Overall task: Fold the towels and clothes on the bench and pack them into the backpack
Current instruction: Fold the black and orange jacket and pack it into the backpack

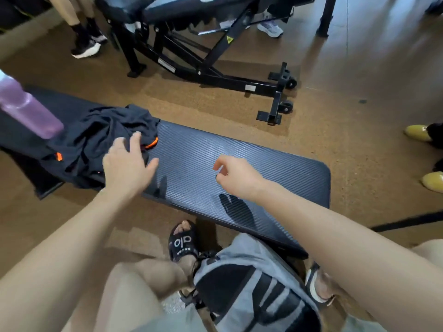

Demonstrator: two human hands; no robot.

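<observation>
A crumpled dark garment with orange trim (100, 137) lies on the left part of the black padded bench (239, 171). My left hand (128, 161) reaches over it with fingers spread, fingertips at the garment's right edge near the orange trim. My right hand (236, 176) hovers over the bare bench pad with fingers loosely curled, holding nothing. A grey and black backpack (254, 288) sits on the floor between my feet, below the bench's near edge.
A purple water bottle (26, 109) stands at the bench's left end. A black adjustable gym bench frame (203, 61) stands behind. Other people's feet show at the top left (87, 44), top (271, 27) and right edge (422, 133). The floor is brown cork.
</observation>
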